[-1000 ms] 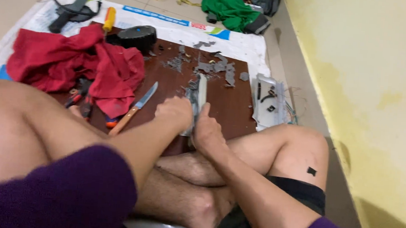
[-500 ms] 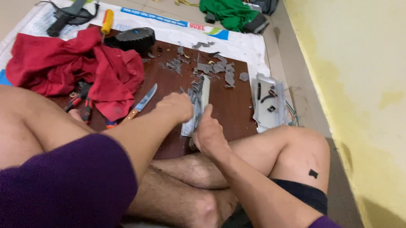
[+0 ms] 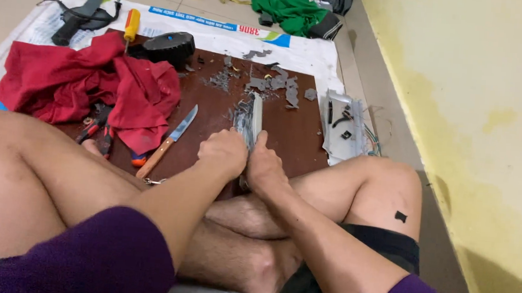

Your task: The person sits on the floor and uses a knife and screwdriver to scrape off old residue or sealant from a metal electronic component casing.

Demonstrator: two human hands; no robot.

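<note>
The person sits cross-legged on the floor, both hands closed around a flat grey metal piece (image 3: pixel 252 118) that stands on edge on the dark brown board (image 3: pixel 292 136). The left hand (image 3: pixel 224 153) grips it from one side, the right hand (image 3: pixel 265 168) from the other, the two touching. Just left of them lies a knife (image 3: pixel 169 140) with a wooden handle. A red cloth (image 3: pixel 87 85) is heaped further left, grey scraps (image 3: pixel 277 83) beyond.
</note>
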